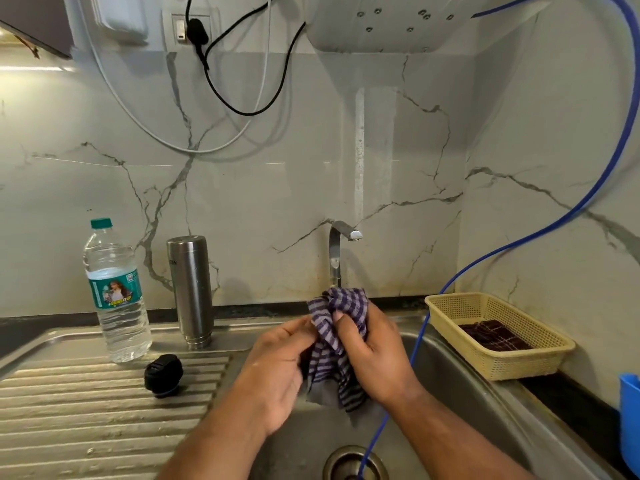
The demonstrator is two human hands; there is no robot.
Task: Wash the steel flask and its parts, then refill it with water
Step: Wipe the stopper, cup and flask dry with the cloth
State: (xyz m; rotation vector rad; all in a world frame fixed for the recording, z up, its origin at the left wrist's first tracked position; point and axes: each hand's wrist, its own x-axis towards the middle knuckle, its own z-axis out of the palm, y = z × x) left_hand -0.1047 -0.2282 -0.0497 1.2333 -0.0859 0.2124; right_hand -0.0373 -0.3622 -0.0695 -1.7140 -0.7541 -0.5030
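Around you: a steel sink [467,393] with a ribbed drainboard [86,410] on its left and a tap [337,251] at the back edge. A blue hose [588,199] comes down the right wall, crosses the sink's right rim and runs to the drain [346,462], passing just under your right wrist. A basket [502,365] sits on the right rim with a dark cloth [491,336] folded inside. A blue container [630,420] is cut off by the right edge of the view. On the wall above are a white unit [398,26], a black cable [221,95] and a white cable [138,123].

Count: one flask, one cap, one bottle, one basket, one hose, one tap, two cables, two cloths.

The flask [191,289] stands upside down at the drainboard's back edge, neck on the steel, well apart from both hands. The cap [163,375] lies on the ribs nearer you, to the left of your left hand and not touching it. The bottle [116,299] stands upright, lid on, just left of the flask.

Both hands are over the sink, in front of the tap's foot, bunched on a striped cloth [329,375]. The left hand [277,368] has its fingers curled into the cloth's left side. The right hand [374,362] wraps it from the right, thumb pressed on the front. The cloth rises above your fingers and hangs below them — whether anything is wrapped in it cannot be told.
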